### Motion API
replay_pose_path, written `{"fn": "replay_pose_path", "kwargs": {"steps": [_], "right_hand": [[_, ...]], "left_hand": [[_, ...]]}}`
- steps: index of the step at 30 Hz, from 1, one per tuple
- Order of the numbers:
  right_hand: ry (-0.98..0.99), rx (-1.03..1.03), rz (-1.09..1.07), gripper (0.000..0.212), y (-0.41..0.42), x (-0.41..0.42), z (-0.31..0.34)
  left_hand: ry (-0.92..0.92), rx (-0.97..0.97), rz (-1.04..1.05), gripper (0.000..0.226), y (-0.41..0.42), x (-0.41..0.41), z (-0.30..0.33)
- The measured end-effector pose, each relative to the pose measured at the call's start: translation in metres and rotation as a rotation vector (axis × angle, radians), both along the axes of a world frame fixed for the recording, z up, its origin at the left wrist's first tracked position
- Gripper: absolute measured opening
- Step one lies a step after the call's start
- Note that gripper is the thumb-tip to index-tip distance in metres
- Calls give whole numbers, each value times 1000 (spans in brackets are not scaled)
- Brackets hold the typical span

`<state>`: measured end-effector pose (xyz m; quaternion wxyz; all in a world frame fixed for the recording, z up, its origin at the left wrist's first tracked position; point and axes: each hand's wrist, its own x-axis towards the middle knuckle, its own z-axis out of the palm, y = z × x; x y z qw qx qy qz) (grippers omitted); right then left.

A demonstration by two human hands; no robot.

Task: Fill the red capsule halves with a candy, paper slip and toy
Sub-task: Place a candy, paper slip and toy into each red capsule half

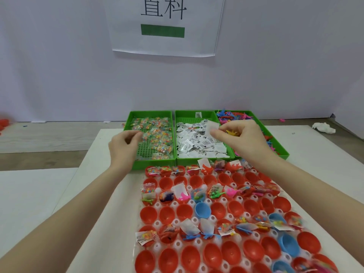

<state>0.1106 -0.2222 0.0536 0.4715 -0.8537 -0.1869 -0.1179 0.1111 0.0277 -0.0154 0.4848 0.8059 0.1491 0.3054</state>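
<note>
Roughly half the red capsule halves remain unfilled; right hand pinches a paper slip, left hand seemingly grasps a candy.

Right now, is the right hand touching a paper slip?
Touching: head view shows the right hand pinching a paper slip between its fingers.
</note>
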Motion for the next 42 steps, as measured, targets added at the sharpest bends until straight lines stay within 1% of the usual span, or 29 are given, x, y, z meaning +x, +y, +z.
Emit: {"fn": "replay_pose_path", "kwargs": {"steps": [2, 4, 6, 8, 10, 12, 13, 18, 19, 21, 23, 25, 27, 30, 31, 35, 38, 40, 42], "right_hand": [[115, 109, 103, 23, 1, -25, 6], [189, 185, 170, 23, 2, -50, 10], [226, 222, 217, 22, 4, -72, 12], [242, 201, 262, 23, 6, -90, 14], [243, 177, 282, 24, 5, -104, 14], [229, 150, 270, 24, 4, -116, 11], [218, 127, 257, 25, 3, -121, 10], [172, 56, 231, 15, 0, -150, 6], [171, 42, 227, 17, -2, -155, 6], [231, 35, 261, 19, -6, -164, 6], [357, 82, 335, 17, -11, -172, 7], [456, 171, 379, 18, -17, -178, 6], [451, 243, 399, 25, -23, -184, 4], [401, 282, 427, 36, -26, -197, 1], [387, 290, 429, 35, -26, -202, 0], [336, 394, 410, 15, -19, -216, -1], [340, 453, 413, 15, -13, -224, 0], [350, 449, 416, 12, -9, -228, -1], [349, 380, 412, 4, -4, -232, -3]], "left_hand": [[-64, -95, -43, 17, -7, -19, 16], [-99, -190, -189, 11, -25, -44, 33], [-99, -297, -359, 10, -49, -75, 47], [-60, -423, -491, 12, -71, -105, 56], [-13, -520, -586, 21, -84, -131, 61], [18, -550, -681, 27, -92, -154, 65], [23, -533, -708, 27, -94, -163, 68], [6, -347, -660, 25, -101, -191, 67], [7, -328, -645, 24, -101, -194, 66], [19, -325, -607, 23, -101, -201, 63], [31, -346, -582, 23, -98, -207, 61], [55, -370, -569, 24, -97, -214, 59], [78, -390, -555, 25, -97, -221, 57], [96, -386, -550, 24, -97, -231, 55], [105, -374, -555, 24, -97, -235, 54], [104, -346, -553, 26, -101, -249, 53], [94, -306, -525, 23, -100, -259, 52], [97, -279, -532, 22, -98, -265, 52], [106, -267, -537, 24, -95, -270, 51]]}}
